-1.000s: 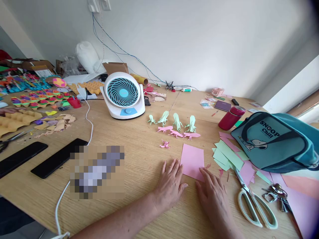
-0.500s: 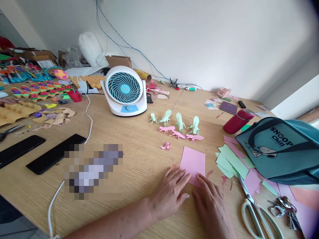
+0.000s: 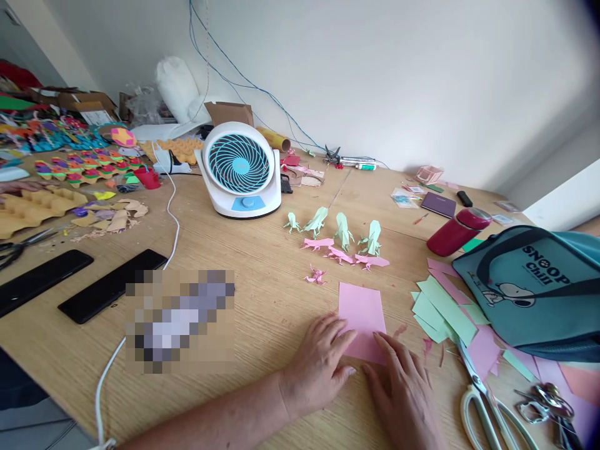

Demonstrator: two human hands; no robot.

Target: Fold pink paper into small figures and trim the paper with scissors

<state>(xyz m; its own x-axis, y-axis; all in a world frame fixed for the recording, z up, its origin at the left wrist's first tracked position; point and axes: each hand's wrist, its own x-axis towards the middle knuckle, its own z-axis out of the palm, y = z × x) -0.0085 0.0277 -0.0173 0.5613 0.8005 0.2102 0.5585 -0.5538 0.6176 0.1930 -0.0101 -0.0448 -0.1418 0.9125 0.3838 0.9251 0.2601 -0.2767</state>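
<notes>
A pink rectangle of paper [image 3: 360, 309] lies flat on the wooden table in front of me. My left hand [image 3: 323, 356] rests at its lower left, fingers stretched out and touching the sheet. Across from it, my right hand [image 3: 403, 384] lies over the lower right corner with its fingers extended. Neither hand grips anything. Just beyond the sheet sits a small pink folded paper figure [image 3: 315, 274]. Behind that stand several folded paper figures, pink ones [image 3: 340, 255] in front and pale green ones [image 3: 344, 230] at the back.
White-handled scissors [image 3: 482, 394] and keys [image 3: 546, 403] lie at right, beside green paper pieces [image 3: 443, 306] and a teal bag [image 3: 534, 294]. A red bottle [image 3: 459, 231] lies behind. Left are a fan [image 3: 241, 172], two black phones [image 3: 112, 284], a white cable [image 3: 105, 375] and a blurred-out item [image 3: 180, 322].
The pink sheet has turned slightly and now sits straighter between my hands. Both hands stay close to their earlier places. The whole view has shifted a little.
</notes>
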